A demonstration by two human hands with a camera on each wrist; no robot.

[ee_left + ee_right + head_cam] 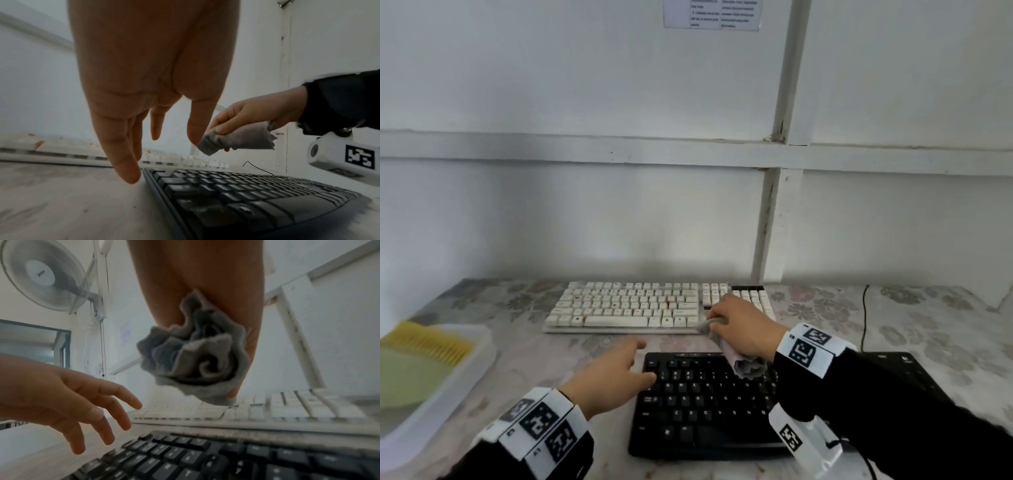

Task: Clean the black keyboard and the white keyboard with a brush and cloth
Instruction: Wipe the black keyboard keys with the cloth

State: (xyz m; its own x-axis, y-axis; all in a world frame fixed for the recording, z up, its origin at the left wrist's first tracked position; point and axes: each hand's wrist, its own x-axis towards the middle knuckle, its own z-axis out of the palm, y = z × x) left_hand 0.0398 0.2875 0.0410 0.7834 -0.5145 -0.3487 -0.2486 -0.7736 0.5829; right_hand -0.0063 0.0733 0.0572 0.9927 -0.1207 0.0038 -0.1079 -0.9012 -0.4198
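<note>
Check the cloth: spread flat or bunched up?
Bunched up. The grey cloth is wadded into crumpled folds in the right hand, with one end sticking out past the fingers above the black keyboard.

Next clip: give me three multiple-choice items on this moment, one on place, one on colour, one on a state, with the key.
1. Which keyboard lies nearer the wall?
A. white
B. black
C. they lie side by side

2. What colour is the brush in the tray?
A. red
B. yellow
C. blue

3. What is the left hand doing?
A. gripping the brush
B. holding the cloth
C. empty, fingers spread

Key:
1 A, the white keyboard lies behind the black keyboard.
2 B, the brush in the tray has yellow bristles.
3 C, the left hand holds nothing; the right hand grips the cloth.
</note>
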